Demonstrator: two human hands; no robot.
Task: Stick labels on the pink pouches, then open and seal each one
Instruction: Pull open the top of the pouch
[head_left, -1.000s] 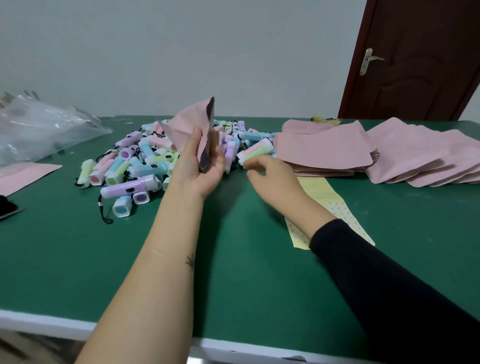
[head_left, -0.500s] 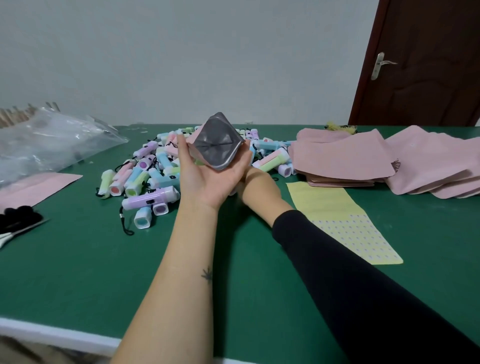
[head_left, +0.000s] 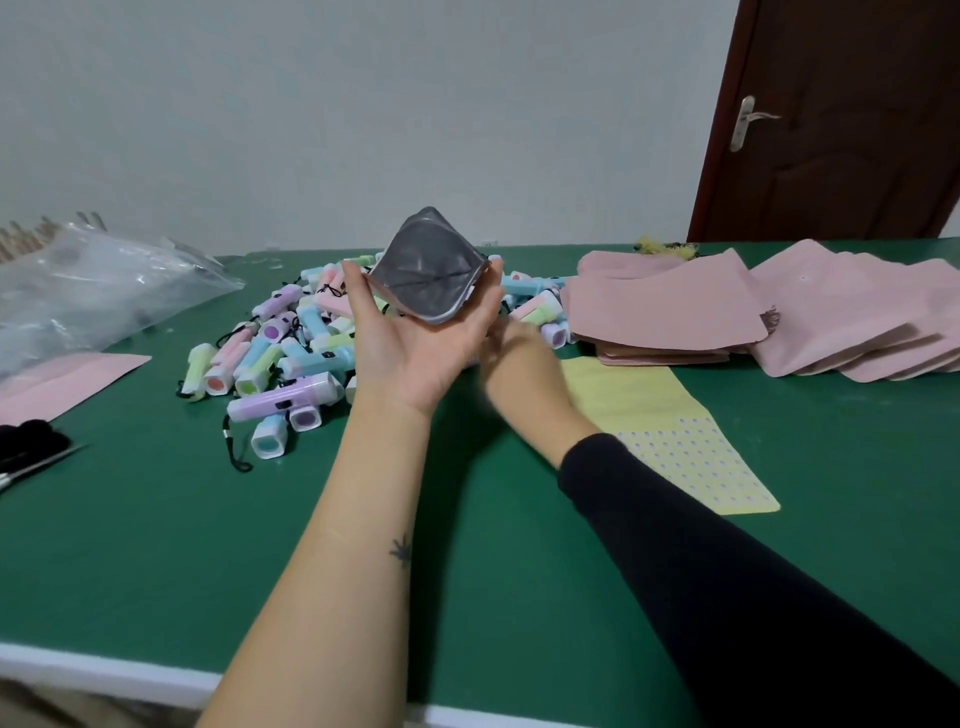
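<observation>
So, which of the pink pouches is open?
The pouch held in the left hand: its mouth is spread wide, showing the grey lining. The stacked pouches on the right all lie flat.

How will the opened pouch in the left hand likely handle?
The pouch gapes open between thumb and fingers of the left hand, so probably springy, semi-stiff film. Likely light: one hand alone holds it. Its silvery lining looks slick.
</observation>
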